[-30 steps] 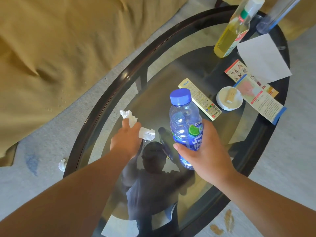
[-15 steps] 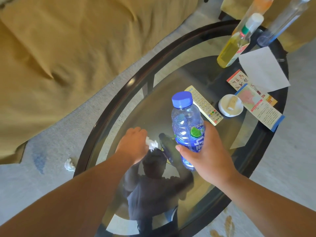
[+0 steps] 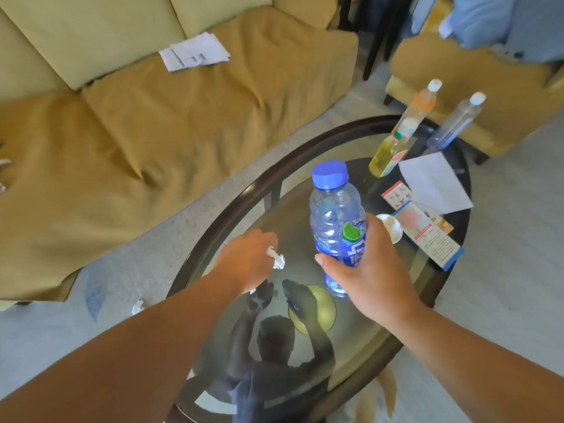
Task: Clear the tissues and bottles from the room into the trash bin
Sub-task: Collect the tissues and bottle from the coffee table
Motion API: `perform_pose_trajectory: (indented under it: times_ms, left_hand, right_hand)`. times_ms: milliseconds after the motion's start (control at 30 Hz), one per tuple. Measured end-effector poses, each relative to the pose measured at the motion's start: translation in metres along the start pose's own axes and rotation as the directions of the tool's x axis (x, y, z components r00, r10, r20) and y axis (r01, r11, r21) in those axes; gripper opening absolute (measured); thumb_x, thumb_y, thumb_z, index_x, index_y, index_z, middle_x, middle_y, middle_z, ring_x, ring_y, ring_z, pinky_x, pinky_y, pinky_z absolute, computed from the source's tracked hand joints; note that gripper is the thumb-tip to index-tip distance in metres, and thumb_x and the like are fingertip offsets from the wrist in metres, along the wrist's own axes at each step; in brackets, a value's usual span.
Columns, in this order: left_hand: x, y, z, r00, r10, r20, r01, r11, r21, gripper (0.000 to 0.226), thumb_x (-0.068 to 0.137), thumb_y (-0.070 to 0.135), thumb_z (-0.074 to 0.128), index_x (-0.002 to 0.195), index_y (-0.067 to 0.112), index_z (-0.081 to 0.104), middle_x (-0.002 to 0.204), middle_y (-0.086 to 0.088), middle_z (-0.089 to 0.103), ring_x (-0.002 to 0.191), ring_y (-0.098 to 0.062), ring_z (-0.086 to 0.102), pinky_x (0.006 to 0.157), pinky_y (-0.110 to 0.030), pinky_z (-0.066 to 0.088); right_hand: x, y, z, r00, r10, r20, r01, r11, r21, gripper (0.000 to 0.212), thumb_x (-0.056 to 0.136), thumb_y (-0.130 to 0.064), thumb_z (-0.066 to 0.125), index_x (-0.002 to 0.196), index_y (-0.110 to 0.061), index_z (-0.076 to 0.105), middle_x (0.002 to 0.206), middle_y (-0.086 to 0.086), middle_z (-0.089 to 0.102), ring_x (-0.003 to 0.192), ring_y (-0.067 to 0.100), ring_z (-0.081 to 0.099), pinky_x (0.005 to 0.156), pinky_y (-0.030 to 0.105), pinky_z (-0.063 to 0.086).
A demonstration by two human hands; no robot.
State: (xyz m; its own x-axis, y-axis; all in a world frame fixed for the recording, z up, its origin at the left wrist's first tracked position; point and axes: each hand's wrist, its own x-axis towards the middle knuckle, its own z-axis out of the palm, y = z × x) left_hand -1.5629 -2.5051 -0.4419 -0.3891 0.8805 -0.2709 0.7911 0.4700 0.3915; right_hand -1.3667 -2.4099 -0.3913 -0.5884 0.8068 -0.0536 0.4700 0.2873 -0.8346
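My right hand (image 3: pixel 370 267) grips a clear bottle with a blue cap and blue label (image 3: pixel 334 215), held upright just above the oval glass table (image 3: pixel 244 193). My left hand (image 3: pixel 247 259) is closed around crumpled white tissue (image 3: pixel 277 259), a bit of which sticks out on the right. At the table's far end stand three more bottles: a yellow one (image 3: pixel 387 154), an orange-labelled one (image 3: pixel 422 105) and a clear one (image 3: pixel 454 122). Another crumpled tissue (image 3: pixel 138 306) lies on the floor left of the table.
A tan sofa (image 3: pixel 152 123) with papers (image 3: pixel 195 53) on it runs along the left. An armchair (image 3: pixel 476 77) stands beyond the table. On the glass lie a white sheet (image 3: pixel 433 181), leaflets (image 3: pixel 427 233) and a small white dish (image 3: pixel 392 227).
My left hand has gathered the tissue into its fist and lifted slightly. The view has tilted up, showing the sofa and armchair. The bottle stays in my right hand.
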Motion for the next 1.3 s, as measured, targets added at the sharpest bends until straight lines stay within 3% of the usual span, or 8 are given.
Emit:
perform_pose_trajectory:
  times_ms: [167,333,433,600,800,1000,1167,1300]
  left_hand:
    - [-0.027,0.033,-0.042,0.992,0.009,-0.122,-0.014,0.999,-0.033,0.007,0.083,0.029,0.052,0.088,0.025,0.05,0.086,0.007,0.049,0.068,-0.013,0.05,0.049,-0.025,0.03]
    - [-0.044,0.07,-0.083,0.968,0.041,-0.247,-0.031,0.998,0.046,0.027,0.082,0.054,0.049,0.079,0.027,0.05,0.08,0.009,0.051,0.069,-0.014,0.053,0.05,-0.025,0.027]
    - [-0.05,0.091,-0.11,0.956,0.046,-0.291,-0.036,0.999,0.04,0.015,0.084,0.043,0.05,0.08,0.029,0.046,0.079,0.01,0.049,0.073,-0.02,0.055,0.05,-0.028,0.027]
    - [-0.066,0.119,-0.156,0.919,0.082,-0.386,-0.078,0.997,0.026,0.008,0.082,0.034,0.053,0.088,0.033,0.048,0.078,0.013,0.047,0.069,-0.017,0.047,0.054,-0.027,0.029]
    - [-0.083,0.139,-0.199,0.874,0.145,-0.463,-0.12,0.989,0.084,0.007,0.085,0.033,0.052,0.088,0.027,0.053,0.066,0.012,0.045,0.064,-0.015,0.05,0.047,-0.024,0.032]
    - [-0.1,0.163,-0.229,0.813,0.286,-0.506,-0.247,0.958,0.145,0.004,0.082,0.031,0.053,0.085,0.028,0.054,0.064,0.01,0.048,0.062,-0.017,0.05,0.045,-0.023,0.027]
    - [-0.116,0.187,-0.243,0.752,0.429,-0.501,-0.386,0.902,0.194,0.007,0.084,0.03,0.055,0.085,0.023,0.057,0.062,0.008,0.047,0.061,-0.018,0.048,0.047,-0.026,0.027]
    - [-0.141,0.206,-0.247,0.711,0.537,-0.454,-0.501,0.84,0.21,0.012,0.086,0.028,0.057,0.093,0.02,0.062,0.074,0.003,0.057,0.069,-0.023,0.053,0.061,-0.034,0.046]
  right_hand:
    - [-0.016,-0.033,-0.034,0.997,-0.042,-0.072,0.045,0.998,0.041,0.06,0.064,-0.048,0.078,0.112,-0.036,0.045,0.101,-0.021,0.06,0.093,-0.005,0.059,0.07,0.005,0.044]
    - [-0.024,-0.063,-0.067,0.992,-0.086,-0.091,0.09,0.995,0.04,0.065,0.064,-0.049,0.079,0.117,-0.034,0.044,0.106,-0.017,0.058,0.095,-0.003,0.059,0.072,0.017,0.049]
    - [-0.026,-0.081,-0.085,0.987,-0.115,-0.114,0.119,0.993,0.029,0.068,0.063,-0.05,0.08,0.119,-0.035,0.042,0.108,-0.017,0.057,0.096,-0.003,0.058,0.073,0.018,0.05]
    - [-0.026,-0.11,-0.113,0.976,-0.172,-0.136,0.183,0.981,0.069,0.067,0.06,-0.053,0.077,0.116,-0.034,0.044,0.107,-0.013,0.059,0.096,0.005,0.061,0.08,0.033,0.055]
    - [-0.031,-0.143,-0.145,0.961,-0.213,-0.179,0.227,0.972,0.064,0.067,0.059,-0.057,0.075,0.114,-0.044,0.039,0.105,-0.019,0.058,0.092,-0.007,0.059,0.067,0.011,0.046]
    - [-0.056,-0.169,-0.168,0.944,-0.206,-0.259,0.235,0.968,0.087,0.075,0.057,-0.059,0.075,0.12,-0.046,0.037,0.111,-0.02,0.057,0.099,0.002,0.06,0.08,0.028,0.054]
    - [-0.098,-0.187,-0.181,0.915,-0.17,-0.366,0.205,0.977,0.06,0.068,0.061,-0.054,0.077,0.117,-0.046,0.038,0.106,-0.022,0.058,0.092,-0.009,0.058,0.066,0.01,0.044]
    - [-0.143,-0.2,-0.185,0.872,-0.132,-0.472,0.174,0.984,0.045,0.074,0.065,-0.048,0.08,0.125,-0.04,0.037,0.112,-0.02,0.057,0.098,-0.001,0.059,0.078,0.021,0.05]
